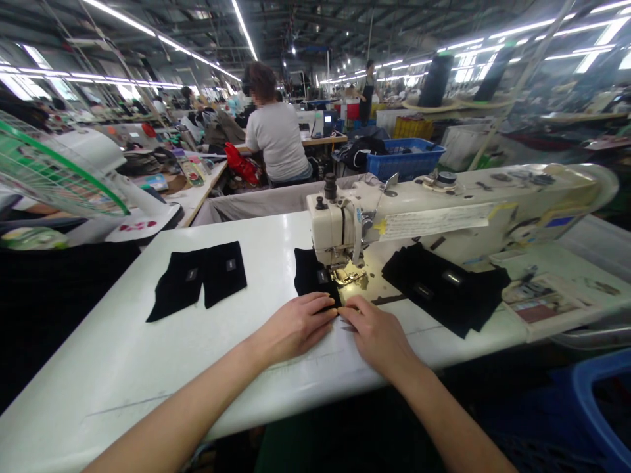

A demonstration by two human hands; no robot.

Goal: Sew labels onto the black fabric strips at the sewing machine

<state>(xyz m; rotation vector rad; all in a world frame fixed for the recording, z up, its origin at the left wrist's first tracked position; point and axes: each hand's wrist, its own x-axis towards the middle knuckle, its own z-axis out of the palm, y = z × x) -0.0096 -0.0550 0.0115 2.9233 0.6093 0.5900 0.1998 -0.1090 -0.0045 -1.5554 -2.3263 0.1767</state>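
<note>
A small black fabric piece (309,270) with a little label lies at the presser foot (348,276) of a cream sewing machine (463,197). My left hand (303,327) rests on its near end, fingers together and holding it against the table. At the same near corner, my right hand (378,332) pinches the edge between thumb and forefinger, its other fingers curled under. The two hands' fingertips almost meet just in front of the foot. Exactly how the edge sits under the fingertips is hidden.
Two labelled black pieces (200,279) lie on the white table (266,249) to the left. More black pieces (444,282) lie right of the needle, beside a tray (547,302) of small items. A green fan (64,164) stands far left; a blue basket (591,394) is low right. A person sits ahead.
</note>
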